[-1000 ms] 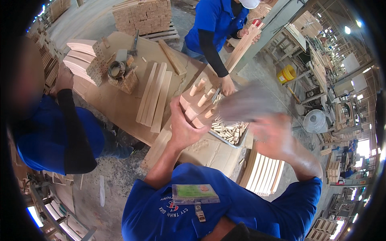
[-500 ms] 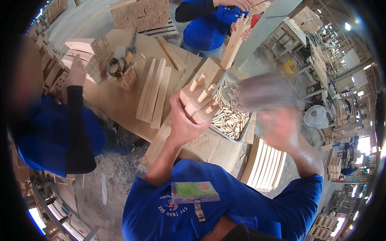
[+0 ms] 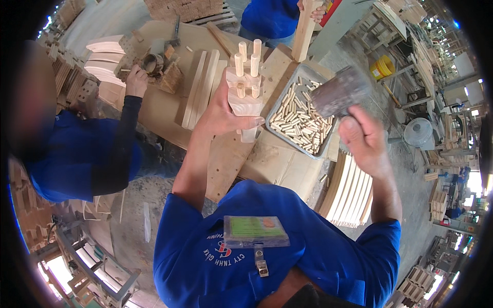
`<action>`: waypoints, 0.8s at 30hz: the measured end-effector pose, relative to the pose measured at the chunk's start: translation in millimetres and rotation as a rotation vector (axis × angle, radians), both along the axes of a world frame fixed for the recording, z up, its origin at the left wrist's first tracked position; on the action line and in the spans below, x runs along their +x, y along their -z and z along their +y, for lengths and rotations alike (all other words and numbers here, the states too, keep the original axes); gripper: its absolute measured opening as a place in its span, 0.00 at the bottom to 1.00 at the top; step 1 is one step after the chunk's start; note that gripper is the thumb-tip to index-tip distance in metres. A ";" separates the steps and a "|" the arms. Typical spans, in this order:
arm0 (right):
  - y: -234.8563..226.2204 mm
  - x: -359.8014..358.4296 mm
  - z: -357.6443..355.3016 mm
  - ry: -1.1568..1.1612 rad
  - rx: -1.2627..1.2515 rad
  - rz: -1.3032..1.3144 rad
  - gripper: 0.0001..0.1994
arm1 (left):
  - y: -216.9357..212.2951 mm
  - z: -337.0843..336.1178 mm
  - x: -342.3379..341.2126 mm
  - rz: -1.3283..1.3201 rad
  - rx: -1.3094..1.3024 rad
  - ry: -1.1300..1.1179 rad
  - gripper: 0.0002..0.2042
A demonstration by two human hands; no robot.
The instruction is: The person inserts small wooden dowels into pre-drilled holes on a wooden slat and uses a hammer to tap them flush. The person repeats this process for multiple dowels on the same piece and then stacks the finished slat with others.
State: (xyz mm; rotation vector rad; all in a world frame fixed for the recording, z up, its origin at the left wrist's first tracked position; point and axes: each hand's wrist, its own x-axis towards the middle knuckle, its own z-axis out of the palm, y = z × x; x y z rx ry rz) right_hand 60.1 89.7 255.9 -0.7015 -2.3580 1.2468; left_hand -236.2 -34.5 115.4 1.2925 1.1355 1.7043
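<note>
Left hand point(image 3: 223, 115) clamped around pale curved wooden block point(image 3: 245, 100), held upright above plywood bench point(image 3: 267, 159), dowels point(image 3: 247, 57) upward for striking. Right hand point(image 3: 362, 138) gripping blurred grey mallet point(image 3: 339, 92), raised beside. Metal tray of loose dowel pins point(image 3: 303, 115) within reach, just right of block.

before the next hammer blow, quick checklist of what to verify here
1. Left hand grips the wooden block: ok.
2. Dowels stand upright in the block: ok.
3. Right hand holds the hammer raised: ok, though blurred.
4. Left hand's fingers clear of the dowel tops: ok.
5. Tray of dowels close by: ok.
6. Dowel depth in the holes: cannot tell.
</note>
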 end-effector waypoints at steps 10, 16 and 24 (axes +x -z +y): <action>14.2 -11.8 11.1 -0.032 0.127 -0.066 0.08 | 2.4 8.7 29.0 0.053 0.053 -0.046 0.54; -76.7 -22.9 14.8 0.064 0.353 0.203 0.11 | 16.5 10.9 14.0 -0.049 -0.006 0.145 0.57; -59.9 -68.6 18.0 -0.130 0.774 0.082 0.10 | 25.6 17.8 3.6 -0.254 -0.036 0.296 0.61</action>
